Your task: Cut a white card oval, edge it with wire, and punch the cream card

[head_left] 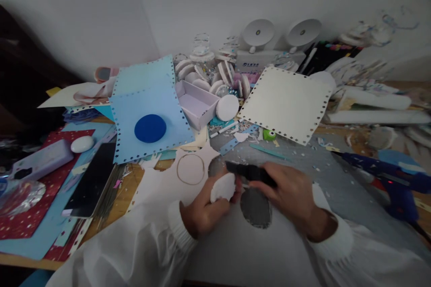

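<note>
My left hand (209, 210) is closed round a small white disc (223, 187), gripping it by its edge. In my right hand (290, 192) is a black-handled tool (251, 172), its front end pointing left, just above the disc; it looks like a cutter, but the blade is not clear. Below both hands lies a white sheet (235, 251) with a round hole (256, 208) through which the grey mat shows. Left of my left hand, a ring (190, 169) is marked on white material.
A blue glue gun (387, 175) lies at the right. At the left are a dark phone (90, 181) and a purple case (43, 160). Behind stand a lilac box (198, 110), a blue card (144, 107) with a dark blue disc, and a cream card (288, 98).
</note>
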